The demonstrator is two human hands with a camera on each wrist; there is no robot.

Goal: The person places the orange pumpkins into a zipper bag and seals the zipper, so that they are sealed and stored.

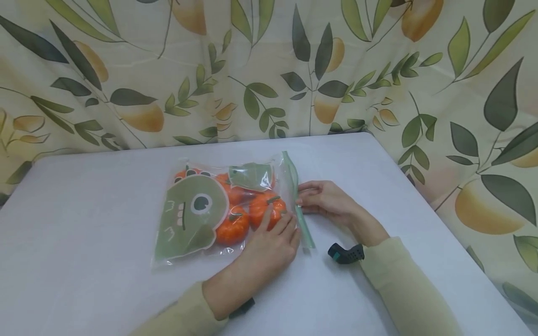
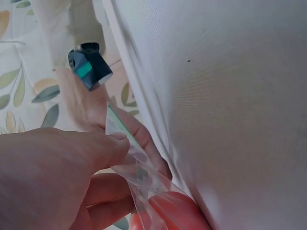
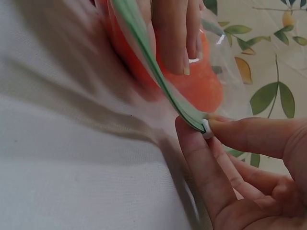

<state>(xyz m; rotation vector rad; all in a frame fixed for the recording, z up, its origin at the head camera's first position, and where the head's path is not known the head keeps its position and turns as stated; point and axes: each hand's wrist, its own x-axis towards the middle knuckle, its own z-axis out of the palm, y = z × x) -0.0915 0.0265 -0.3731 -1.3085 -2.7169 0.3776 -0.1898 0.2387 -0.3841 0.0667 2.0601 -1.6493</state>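
A clear zip bag (image 1: 195,245) printed with a green dinosaur lies flat on the table. Inside it are several small orange toy pumpkins (image 1: 232,228) with green stems. Along its right end runs a green zip strip (image 1: 291,170). My left hand (image 1: 269,245) lies over the bag's lower right part; in the left wrist view its thumb and fingers pinch the clear plastic (image 2: 144,165) by the strip's end. My right hand (image 1: 328,200) is at the strip's outer side, and in the right wrist view its thumb and forefinger pinch a small white slider (image 3: 207,129) on the strip.
The white-covered table (image 1: 84,214) extends to both sides of the bag. Behind it hangs a curtain (image 1: 260,70) patterned with leaves and fruit. A black wrist device (image 1: 346,253) sits by the right sleeve.
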